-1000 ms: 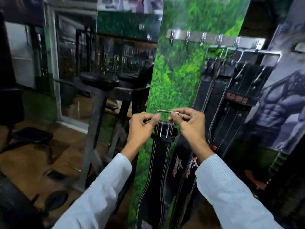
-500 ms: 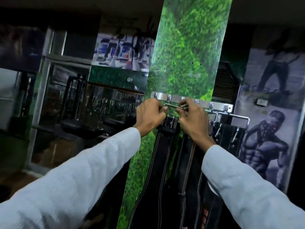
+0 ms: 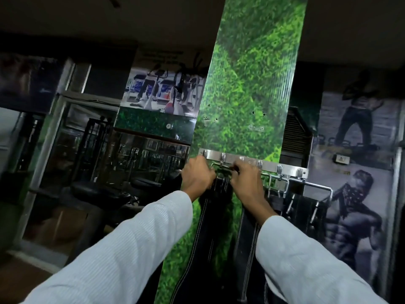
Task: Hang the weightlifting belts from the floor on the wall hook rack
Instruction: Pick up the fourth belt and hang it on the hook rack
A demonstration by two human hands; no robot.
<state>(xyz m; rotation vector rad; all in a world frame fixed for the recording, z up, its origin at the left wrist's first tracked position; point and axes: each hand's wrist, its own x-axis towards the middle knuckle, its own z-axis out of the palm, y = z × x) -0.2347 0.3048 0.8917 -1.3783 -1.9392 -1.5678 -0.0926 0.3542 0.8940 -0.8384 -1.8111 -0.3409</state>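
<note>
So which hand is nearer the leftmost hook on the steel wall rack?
Left. The left hand sits just below the leftmost hook; the right hand is further right, under the rack's middle hooks.

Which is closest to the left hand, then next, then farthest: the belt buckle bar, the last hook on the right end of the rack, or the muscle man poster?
1. The belt buckle bar: right at the left hand, between both hands.
2. The last hook: at the hook rack's right end, past the right hand.
3. The muscle man poster: farthest right, beyond the rack.
</note>
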